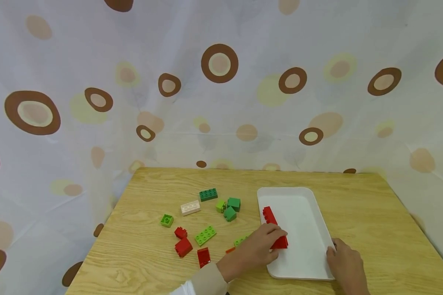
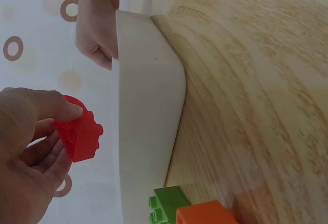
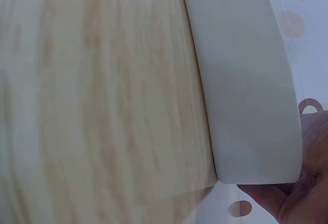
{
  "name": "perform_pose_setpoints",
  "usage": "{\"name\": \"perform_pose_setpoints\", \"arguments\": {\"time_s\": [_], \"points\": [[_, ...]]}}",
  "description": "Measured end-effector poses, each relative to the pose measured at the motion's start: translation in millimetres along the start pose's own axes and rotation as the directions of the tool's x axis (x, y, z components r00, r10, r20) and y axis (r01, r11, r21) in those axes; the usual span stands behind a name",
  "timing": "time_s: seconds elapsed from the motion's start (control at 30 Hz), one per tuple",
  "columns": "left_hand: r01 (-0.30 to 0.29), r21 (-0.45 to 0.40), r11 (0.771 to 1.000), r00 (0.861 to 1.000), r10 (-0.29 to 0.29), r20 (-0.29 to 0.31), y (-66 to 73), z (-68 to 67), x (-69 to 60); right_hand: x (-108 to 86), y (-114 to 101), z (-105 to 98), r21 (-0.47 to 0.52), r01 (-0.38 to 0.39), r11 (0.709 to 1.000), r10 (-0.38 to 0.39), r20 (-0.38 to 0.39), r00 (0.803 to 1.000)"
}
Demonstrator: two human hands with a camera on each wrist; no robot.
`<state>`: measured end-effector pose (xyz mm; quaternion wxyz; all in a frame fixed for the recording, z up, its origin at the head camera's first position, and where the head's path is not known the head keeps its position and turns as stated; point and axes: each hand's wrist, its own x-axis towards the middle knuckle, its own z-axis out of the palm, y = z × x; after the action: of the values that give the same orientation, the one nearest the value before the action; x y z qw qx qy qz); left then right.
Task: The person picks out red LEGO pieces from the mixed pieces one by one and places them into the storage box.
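My left hand [image 1: 256,248] pinches a red brick [image 1: 279,242] over the left side of the white tray [image 1: 299,229]. Beyond the fingers, more red [image 1: 268,215] with studs runs along the tray's left side; whether it is a separate brick I cannot tell. In the left wrist view, thumb and fingers of the left hand [image 2: 31,147] hold the red brick [image 2: 84,137] beside the tray's wall [image 2: 148,96]. My right hand [image 1: 348,264] grips the tray's right rim near the front corner, and shows in the right wrist view [image 3: 310,178] at the tray's end [image 3: 251,90].
Left of the tray lie red bricks [image 1: 183,247], lime green bricks [image 1: 205,235], dark green bricks [image 1: 208,194] and a white brick [image 1: 190,207]. An orange piece [image 2: 205,214] sits near the tray, partly behind my left arm. A patterned cloth [image 1: 221,102] hangs behind the wooden table [image 1: 133,246].
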<state>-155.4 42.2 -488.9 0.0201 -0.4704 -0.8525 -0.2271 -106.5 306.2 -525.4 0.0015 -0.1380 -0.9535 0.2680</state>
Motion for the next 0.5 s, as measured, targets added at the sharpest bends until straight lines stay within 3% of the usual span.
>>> {"name": "perform_pose_setpoints", "arguments": {"time_s": [0.2,0.5], "points": [[-0.065,0.004,0.998,0.997,0.065,0.044,3.0,8.8,3.5,-1.0,0.8,-0.1,-0.001,-0.032,0.999,0.032,0.021,0.999],[-0.037,0.020,0.999,0.990,0.034,0.134,7.7,10.5,8.8,-0.3,-1.7,0.7,0.004,-0.038,0.999,0.038,0.011,0.999]]}}
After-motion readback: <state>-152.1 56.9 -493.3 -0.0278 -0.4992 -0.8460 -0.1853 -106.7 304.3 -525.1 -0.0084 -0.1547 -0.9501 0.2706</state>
